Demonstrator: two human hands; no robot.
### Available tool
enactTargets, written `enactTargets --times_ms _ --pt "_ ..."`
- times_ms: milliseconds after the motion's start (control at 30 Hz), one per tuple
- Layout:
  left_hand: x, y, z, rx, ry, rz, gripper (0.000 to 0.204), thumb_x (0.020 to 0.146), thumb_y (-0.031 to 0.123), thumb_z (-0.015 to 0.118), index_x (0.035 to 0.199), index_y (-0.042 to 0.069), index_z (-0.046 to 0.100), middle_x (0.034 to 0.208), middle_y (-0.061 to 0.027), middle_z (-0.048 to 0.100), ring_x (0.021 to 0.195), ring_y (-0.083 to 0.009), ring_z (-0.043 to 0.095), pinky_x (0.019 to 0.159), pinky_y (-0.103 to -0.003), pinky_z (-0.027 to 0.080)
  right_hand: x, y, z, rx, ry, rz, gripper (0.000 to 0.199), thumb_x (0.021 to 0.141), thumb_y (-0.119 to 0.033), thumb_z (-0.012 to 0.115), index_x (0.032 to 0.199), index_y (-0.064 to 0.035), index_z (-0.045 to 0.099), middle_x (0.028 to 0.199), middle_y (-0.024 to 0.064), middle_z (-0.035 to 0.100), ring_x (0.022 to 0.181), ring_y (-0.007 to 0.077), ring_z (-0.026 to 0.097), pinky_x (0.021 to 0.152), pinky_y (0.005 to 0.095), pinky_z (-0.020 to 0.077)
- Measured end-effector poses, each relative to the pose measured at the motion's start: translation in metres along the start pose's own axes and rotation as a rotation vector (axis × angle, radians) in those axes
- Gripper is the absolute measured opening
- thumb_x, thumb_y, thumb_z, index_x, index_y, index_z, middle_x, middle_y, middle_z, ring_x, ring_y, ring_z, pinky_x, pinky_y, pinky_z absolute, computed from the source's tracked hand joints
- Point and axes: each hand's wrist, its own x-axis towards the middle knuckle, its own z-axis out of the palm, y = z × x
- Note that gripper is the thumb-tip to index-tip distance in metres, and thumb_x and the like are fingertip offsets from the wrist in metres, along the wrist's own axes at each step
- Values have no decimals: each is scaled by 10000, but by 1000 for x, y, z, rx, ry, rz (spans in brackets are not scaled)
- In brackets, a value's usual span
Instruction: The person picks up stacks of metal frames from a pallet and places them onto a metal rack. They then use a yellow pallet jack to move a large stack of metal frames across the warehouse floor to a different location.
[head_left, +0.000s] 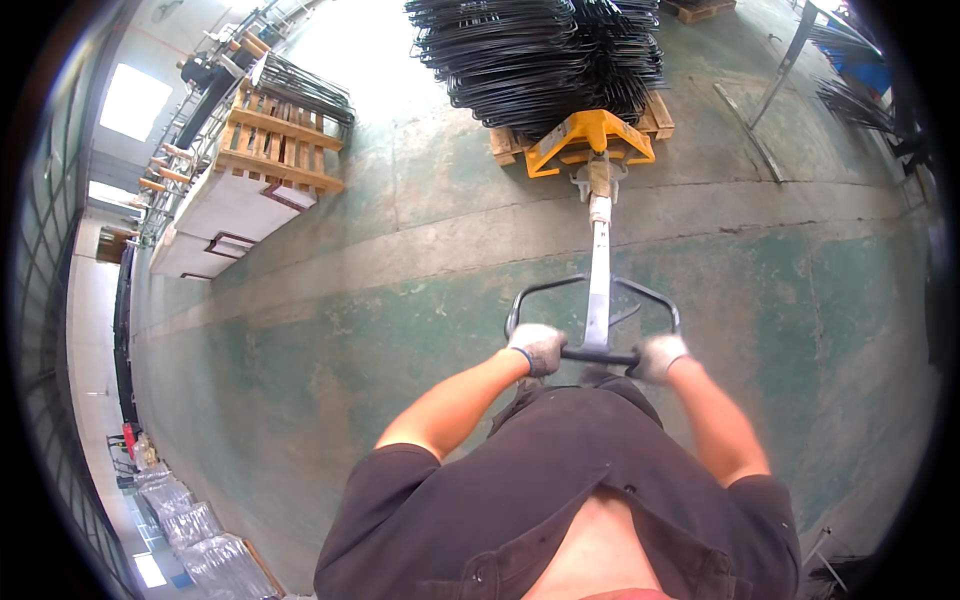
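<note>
Both my hands wear whitish work gloves and grip the black loop handle of a pallet jack. My left hand (541, 347) is closed round the handle's near left corner. At the near right corner my right hand (659, 356) is wrapped on the bar, slightly blurred. From the black handle (600, 356) a white shaft (599, 260) runs forward to the yellow body of the pallet jack (590, 130). The jack stands at a wooden pallet (503, 146) stacked high with black bent-wire frames (510, 60). Its forks are hidden under the load.
At the left are wooden pallets (275, 145) on large white boxes (225, 222), with metal rods on top. A metal stand (780, 80) reaches the floor at the far right, near more black wire parts (850, 105). Plastic-wrapped bundles (215, 555) lie at the lower left.
</note>
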Motion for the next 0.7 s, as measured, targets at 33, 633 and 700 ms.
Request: enactTargets --times_ms 33,633,700 --pt "-13 10 -38 10 107 3 285 812 152 669 1035 128 846 1040 -193 838 998 -416 813 885 -536 643 -18 1 -36 -42 56 -1 516 933 -620 749 1200 -192 860 1192 135 849 1129 344 812 983 459 639" --pt "23 9 65 37 -213 -131 348 857 165 695 1140 115 891 1188 -192 853 1154 -376 824 970 -496 656 43 -10 116 -72 314 24 346 923 -421 779 1030 -101 858 1018 175 853 1019 331 843 923 455 649" --pt "8 2 44 12 -186 -102 338 849 175 699 1125 106 883 1158 -189 854 1131 -377 826 947 -503 653 29 -7 92 -23 211 -11 417 945 -529 766 1079 -146 860 1080 152 856 1057 336 831 953 461 644"
